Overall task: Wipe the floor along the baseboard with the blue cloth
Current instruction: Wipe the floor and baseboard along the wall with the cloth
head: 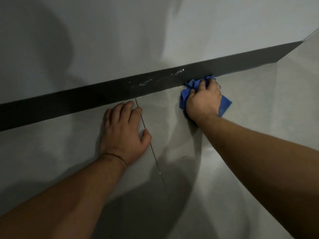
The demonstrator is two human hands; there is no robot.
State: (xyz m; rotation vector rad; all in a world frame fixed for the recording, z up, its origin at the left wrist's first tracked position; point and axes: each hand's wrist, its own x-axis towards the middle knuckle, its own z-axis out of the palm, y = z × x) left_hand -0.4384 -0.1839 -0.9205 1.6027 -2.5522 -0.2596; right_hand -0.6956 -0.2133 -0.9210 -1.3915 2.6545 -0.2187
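The right hand (203,99) is closed on the blue cloth (187,94), pressed against the baseboard (103,94) at two o'clock. The left hand (124,131) is spread flat on the floor (241,178). Much baseboard edge seemingly remains unwiped.

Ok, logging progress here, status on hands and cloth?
Right hand gripping blue cloth at baseboard. Left hand flat on floor. Nothing in the way.

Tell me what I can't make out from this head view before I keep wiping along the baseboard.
- Floor under the blue cloth: covered by cloth and right hand, so whether it is clean is unknown.
- Most of the cloth: hidden under that hand.
- Baseboard: cut off by the left edge.
- Pale marks on the baseboard: too blurred to identify.
- Floor beneath the flat left hand: hidden.
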